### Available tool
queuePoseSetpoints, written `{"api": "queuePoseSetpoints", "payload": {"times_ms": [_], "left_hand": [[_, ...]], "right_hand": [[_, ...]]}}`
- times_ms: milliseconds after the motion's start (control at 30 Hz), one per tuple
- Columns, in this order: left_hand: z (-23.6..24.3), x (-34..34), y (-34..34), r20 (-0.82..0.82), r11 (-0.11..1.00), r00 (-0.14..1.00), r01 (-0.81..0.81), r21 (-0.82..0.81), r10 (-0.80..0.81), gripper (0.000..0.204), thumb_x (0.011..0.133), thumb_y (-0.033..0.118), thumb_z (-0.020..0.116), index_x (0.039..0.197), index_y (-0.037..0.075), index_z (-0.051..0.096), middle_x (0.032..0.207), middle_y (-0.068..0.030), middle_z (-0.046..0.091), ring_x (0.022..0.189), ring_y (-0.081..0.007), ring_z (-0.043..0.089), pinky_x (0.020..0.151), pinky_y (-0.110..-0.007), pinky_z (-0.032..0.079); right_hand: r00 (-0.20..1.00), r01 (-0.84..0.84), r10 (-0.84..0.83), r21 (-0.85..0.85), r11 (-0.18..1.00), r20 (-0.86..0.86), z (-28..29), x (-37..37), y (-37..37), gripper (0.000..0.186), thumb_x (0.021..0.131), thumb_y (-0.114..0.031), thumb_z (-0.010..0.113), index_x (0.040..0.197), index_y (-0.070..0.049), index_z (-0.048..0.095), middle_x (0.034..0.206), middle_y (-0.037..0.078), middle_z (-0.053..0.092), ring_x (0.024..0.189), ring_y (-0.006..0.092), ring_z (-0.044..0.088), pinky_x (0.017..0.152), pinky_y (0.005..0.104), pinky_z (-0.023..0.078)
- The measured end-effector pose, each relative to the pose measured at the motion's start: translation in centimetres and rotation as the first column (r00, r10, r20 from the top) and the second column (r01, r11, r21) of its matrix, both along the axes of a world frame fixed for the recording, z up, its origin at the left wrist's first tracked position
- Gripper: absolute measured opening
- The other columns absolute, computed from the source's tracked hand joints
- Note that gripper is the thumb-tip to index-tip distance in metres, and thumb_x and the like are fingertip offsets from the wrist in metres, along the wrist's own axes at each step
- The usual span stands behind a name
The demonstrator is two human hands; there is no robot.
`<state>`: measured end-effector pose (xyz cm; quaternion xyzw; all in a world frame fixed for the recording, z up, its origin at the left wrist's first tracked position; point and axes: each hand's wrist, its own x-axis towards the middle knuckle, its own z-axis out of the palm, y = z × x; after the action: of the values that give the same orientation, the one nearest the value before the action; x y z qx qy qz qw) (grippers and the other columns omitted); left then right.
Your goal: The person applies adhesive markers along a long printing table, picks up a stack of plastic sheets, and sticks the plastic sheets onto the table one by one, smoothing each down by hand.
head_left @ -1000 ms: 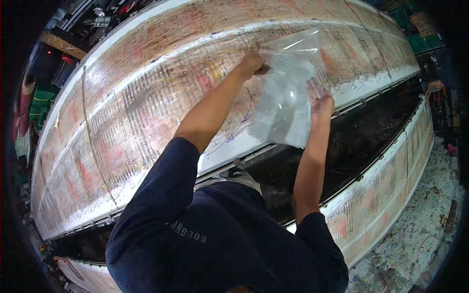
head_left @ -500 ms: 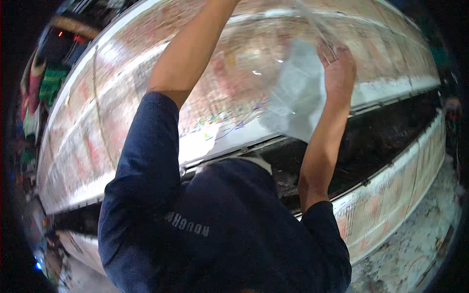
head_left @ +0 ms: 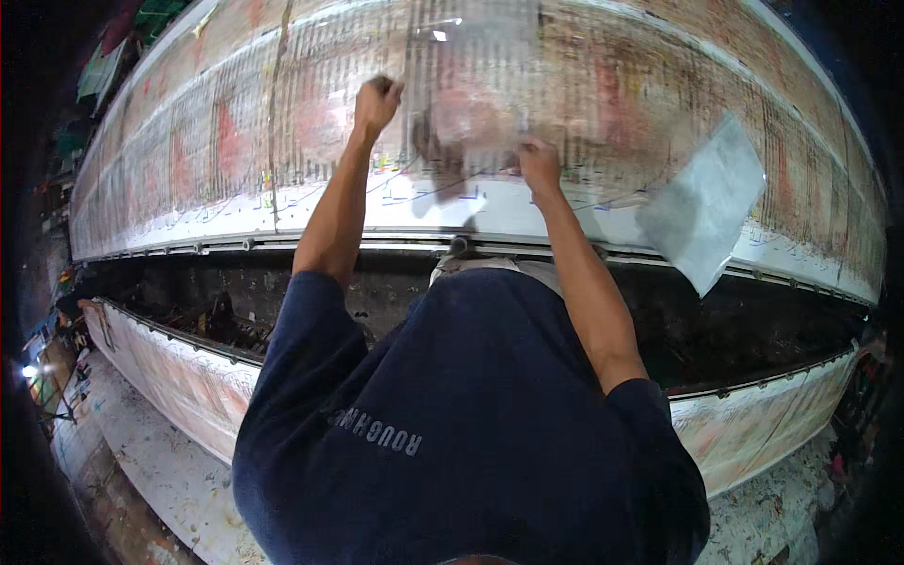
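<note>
Up on the large curved, stained shell [head_left: 235,141], my left hand [head_left: 377,108] is closed on a clear plastic sheet [head_left: 471,42], which is very hard to make out against the streaked surface. Lower and to its right, my right hand [head_left: 537,165] pinches the same sheet. A stack of milky plastic sheets [head_left: 706,198] lies by itself on the shell to the right of my right hand, with its lower corner over the metal-edged rim [head_left: 603,248].
Below that rim runs a dark hollow [head_left: 744,330], bordered by a second stained shell [head_left: 169,372] with bolts along its edge. A speckled pale floor [head_left: 188,480] shows beyond it. Clutter and a small bright lamp [head_left: 30,371] are at the far left.
The bundle of plastic that was between my hands now rests to the right; a single clear sheet is stretched between them. My right hand has moved leftward, and the view has shifted.
</note>
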<state>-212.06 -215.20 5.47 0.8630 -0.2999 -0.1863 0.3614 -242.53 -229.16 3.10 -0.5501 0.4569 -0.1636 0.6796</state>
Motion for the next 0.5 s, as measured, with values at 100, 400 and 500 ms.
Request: {"api": "queuePoseSetpoints", "payload": {"times_ms": [100, 400, 500], "left_hand": [[-5.0, 0.7, 9.5, 0.022, 0.980, 0.998, -0.054, 0.190, 0.051, 0.028, 0.087, 0.029, 0.070, 0.093, 0.002, 0.075, 0.081, -0.0169, 0.073, 0.078, -0.0290, 0.072, 0.073, -0.039, 0.054], [-4.7, 1.0, 14.1, -0.017, 0.940, 0.996, -0.075, 0.332, 0.086, 0.036, 0.077, 0.045, 0.077, 0.089, 0.011, 0.078, 0.087, -0.0119, 0.075, 0.083, -0.0289, 0.072, 0.077, -0.039, 0.055], [-3.6, 0.4, 12.8, -0.049, 0.930, 0.992, -0.089, 0.357, 0.114, 0.037, 0.077, 0.046, 0.078, 0.090, 0.011, 0.078, 0.088, -0.0126, 0.075, 0.085, -0.0298, 0.072, 0.079, -0.039, 0.055]], "right_hand": [[0.923, -0.258, 0.244, -0.009, 0.966, -0.297, -1.2, 1.2, 4.6, 0.013, 0.083, -0.013, 0.069, 0.088, -0.001, 0.074, 0.077, 0.013, 0.072, 0.069, 0.0201, 0.071, 0.060, 0.0315, 0.054], [0.592, -0.554, 0.210, -0.203, 0.808, -0.778, -1.4, 3.6, 7.4, 0.027, 0.071, -0.032, 0.079, 0.084, -0.009, 0.079, 0.086, 0.013, 0.075, 0.082, 0.0290, 0.072, 0.075, 0.0407, 0.055], [0.568, -0.510, 0.173, -0.179, 0.841, -0.804, -2.0, 3.3, 7.2, 0.028, 0.070, -0.034, 0.080, 0.085, -0.010, 0.079, 0.087, 0.012, 0.075, 0.085, 0.0277, 0.072, 0.077, 0.0399, 0.054]]}}
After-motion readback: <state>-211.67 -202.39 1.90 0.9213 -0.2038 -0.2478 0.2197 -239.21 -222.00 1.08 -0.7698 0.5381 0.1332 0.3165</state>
